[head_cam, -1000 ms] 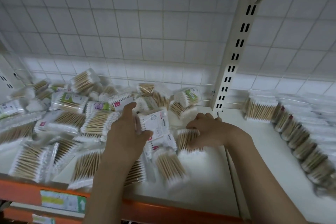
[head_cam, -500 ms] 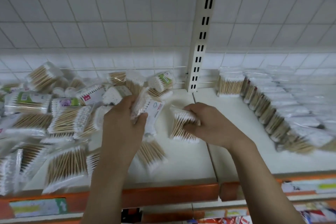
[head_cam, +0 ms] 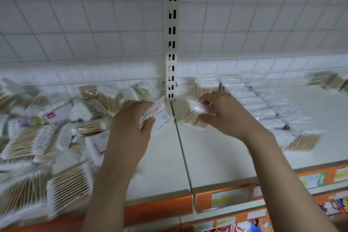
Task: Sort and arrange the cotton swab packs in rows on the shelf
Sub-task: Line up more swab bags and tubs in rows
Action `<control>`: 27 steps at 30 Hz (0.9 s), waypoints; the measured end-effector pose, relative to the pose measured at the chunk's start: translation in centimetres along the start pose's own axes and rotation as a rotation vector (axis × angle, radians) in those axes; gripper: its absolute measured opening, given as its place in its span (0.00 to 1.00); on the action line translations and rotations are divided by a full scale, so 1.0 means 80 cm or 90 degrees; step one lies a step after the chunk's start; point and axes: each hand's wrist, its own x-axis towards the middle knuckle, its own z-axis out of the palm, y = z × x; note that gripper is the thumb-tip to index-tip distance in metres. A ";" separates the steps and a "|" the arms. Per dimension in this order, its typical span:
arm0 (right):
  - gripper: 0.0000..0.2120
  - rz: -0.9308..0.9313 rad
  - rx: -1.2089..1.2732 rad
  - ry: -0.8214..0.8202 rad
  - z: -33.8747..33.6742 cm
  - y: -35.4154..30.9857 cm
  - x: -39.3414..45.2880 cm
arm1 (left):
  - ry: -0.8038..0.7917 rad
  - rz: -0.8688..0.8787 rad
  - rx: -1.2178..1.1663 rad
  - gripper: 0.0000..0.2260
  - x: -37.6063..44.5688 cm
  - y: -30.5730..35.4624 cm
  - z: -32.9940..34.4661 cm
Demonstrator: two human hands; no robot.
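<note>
My left hand (head_cam: 131, 124) grips a white labelled cotton swab pack (head_cam: 160, 117) just left of the shelf seam. My right hand (head_cam: 224, 117) grips a clear pack of wooden-stick swabs (head_cam: 195, 113) just right of the seam, above the white shelf (head_cam: 216, 156). A loose heap of swab packs (head_cam: 47, 133) covers the left shelf section. On the right section, a row of packs (head_cam: 263, 107) stands on edge, running from the back wall toward the front.
A slotted upright post (head_cam: 171, 43) rises at the back between the two shelf sections. A white grid back panel (head_cam: 94, 24) lies behind. Orange shelf edge strips with price labels (head_cam: 226, 199) run along the front. More goods show on the lower shelf (head_cam: 244, 227).
Both hands have carried their packs to the right, from the heap toward the seam and the right shelf section. The view has swung right, bringing the standing row closer to centre.
</note>
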 end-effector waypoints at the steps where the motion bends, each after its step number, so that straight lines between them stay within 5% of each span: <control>1: 0.12 -0.003 -0.021 0.004 -0.006 0.007 0.009 | 0.005 -0.003 0.001 0.14 0.002 0.004 0.003; 19: 0.18 -0.015 -0.349 -0.066 -0.010 0.085 0.104 | -0.001 0.007 0.064 0.13 0.030 0.044 0.066; 27: 0.25 -0.001 -0.228 -0.108 -0.046 0.092 0.098 | -0.072 0.061 0.052 0.12 0.051 0.063 0.111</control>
